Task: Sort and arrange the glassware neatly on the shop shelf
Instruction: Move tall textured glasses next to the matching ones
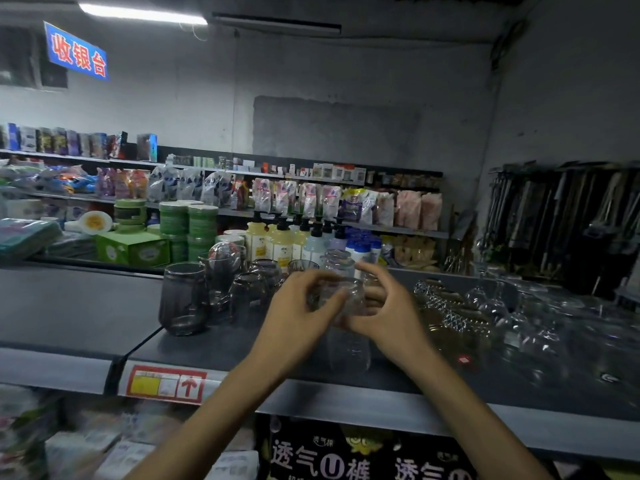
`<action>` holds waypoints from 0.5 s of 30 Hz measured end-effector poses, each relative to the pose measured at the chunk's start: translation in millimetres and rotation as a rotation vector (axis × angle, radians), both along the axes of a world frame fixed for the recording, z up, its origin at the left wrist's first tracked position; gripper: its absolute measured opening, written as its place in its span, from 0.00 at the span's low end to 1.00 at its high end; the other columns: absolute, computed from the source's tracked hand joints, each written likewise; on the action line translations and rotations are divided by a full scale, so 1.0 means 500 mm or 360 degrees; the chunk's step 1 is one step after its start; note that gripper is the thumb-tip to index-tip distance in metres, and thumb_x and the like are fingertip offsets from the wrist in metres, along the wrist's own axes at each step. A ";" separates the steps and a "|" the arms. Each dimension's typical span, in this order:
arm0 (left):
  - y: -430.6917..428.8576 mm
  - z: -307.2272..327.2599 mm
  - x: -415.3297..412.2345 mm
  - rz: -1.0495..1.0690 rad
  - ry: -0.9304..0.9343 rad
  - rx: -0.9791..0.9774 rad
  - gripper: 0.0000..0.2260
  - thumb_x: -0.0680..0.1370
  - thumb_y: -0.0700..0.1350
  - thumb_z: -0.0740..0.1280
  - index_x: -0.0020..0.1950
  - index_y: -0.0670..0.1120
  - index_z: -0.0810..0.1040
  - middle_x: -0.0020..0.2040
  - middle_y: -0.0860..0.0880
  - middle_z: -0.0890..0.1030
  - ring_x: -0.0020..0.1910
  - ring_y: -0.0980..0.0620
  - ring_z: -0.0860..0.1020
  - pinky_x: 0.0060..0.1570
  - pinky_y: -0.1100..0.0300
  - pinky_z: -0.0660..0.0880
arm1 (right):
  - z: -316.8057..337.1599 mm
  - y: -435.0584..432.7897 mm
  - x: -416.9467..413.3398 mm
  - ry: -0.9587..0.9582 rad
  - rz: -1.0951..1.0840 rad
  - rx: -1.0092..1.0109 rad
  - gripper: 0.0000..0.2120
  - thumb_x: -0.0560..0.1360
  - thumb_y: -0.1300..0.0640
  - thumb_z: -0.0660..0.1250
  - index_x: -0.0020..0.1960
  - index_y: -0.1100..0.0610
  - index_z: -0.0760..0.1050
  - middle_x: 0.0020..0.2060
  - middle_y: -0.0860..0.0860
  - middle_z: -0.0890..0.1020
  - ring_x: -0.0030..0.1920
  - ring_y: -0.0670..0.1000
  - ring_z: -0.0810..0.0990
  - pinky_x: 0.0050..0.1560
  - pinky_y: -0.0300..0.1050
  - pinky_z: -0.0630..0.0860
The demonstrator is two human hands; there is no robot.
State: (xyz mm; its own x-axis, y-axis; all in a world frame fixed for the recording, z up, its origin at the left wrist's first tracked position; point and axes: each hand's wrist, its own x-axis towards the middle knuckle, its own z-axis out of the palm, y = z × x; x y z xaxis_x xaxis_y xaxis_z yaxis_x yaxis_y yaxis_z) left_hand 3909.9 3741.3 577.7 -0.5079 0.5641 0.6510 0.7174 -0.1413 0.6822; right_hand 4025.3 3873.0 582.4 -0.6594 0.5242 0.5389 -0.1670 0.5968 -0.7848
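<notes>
Both my hands hold one small clear glass (349,295) above the grey shop shelf (242,344). My left hand (301,306) curls round its left side and my right hand (384,306) grips its right side. Directly below it stands another clear glass (349,351) on the shelf. To the left stand smoky grey tumblers (183,299) in a cluster, with more dark glasses (249,289) behind. On the right lie patterned glasses (446,306) and several wine glasses (498,303), crowded together.
Pump bottles (277,240) and green tins (187,223) stand behind the glassware. The shelf's front edge carries a red price label (166,384). Packaged goods fill the lower shelf (104,445). Hanging tools (561,209) line the right wall.
</notes>
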 end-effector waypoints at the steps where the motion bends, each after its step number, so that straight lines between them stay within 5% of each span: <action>1: 0.012 0.002 0.004 0.0000 0.0016 -0.0058 0.13 0.77 0.55 0.73 0.61 0.58 0.80 0.58 0.57 0.79 0.56 0.61 0.79 0.61 0.58 0.78 | -0.007 0.003 -0.001 0.0029 -0.0001 -0.0068 0.36 0.63 0.66 0.82 0.63 0.40 0.74 0.52 0.50 0.87 0.51 0.50 0.86 0.47 0.42 0.82; 4: 0.041 0.002 0.008 0.0020 0.0033 -0.0146 0.17 0.75 0.54 0.75 0.63 0.56 0.80 0.59 0.54 0.76 0.55 0.59 0.78 0.62 0.56 0.78 | -0.030 0.012 -0.006 0.0109 -0.0008 -0.0277 0.34 0.66 0.76 0.74 0.65 0.49 0.73 0.49 0.55 0.87 0.48 0.52 0.86 0.43 0.39 0.80; 7: 0.053 0.000 0.012 0.0077 0.0077 -0.0162 0.14 0.76 0.54 0.75 0.61 0.57 0.81 0.59 0.54 0.75 0.55 0.59 0.78 0.61 0.56 0.78 | -0.050 0.011 -0.008 0.0143 -0.0025 -0.0375 0.33 0.69 0.75 0.74 0.68 0.56 0.71 0.54 0.57 0.85 0.49 0.49 0.85 0.45 0.37 0.79; 11: 0.057 -0.009 0.006 0.0121 0.0104 -0.0142 0.16 0.75 0.56 0.75 0.62 0.58 0.82 0.59 0.56 0.77 0.55 0.61 0.78 0.59 0.61 0.76 | -0.063 0.013 0.004 0.0062 -0.0025 -0.0396 0.33 0.69 0.71 0.77 0.69 0.55 0.70 0.57 0.53 0.84 0.53 0.47 0.86 0.49 0.39 0.82; 15: 0.048 -0.033 -0.008 0.0124 -0.0028 -0.0150 0.25 0.71 0.53 0.79 0.66 0.59 0.76 0.55 0.61 0.81 0.53 0.63 0.79 0.55 0.64 0.77 | -0.102 0.012 0.024 -0.0227 -0.0138 -0.0270 0.25 0.66 0.64 0.82 0.58 0.51 0.76 0.48 0.50 0.86 0.45 0.46 0.86 0.45 0.46 0.84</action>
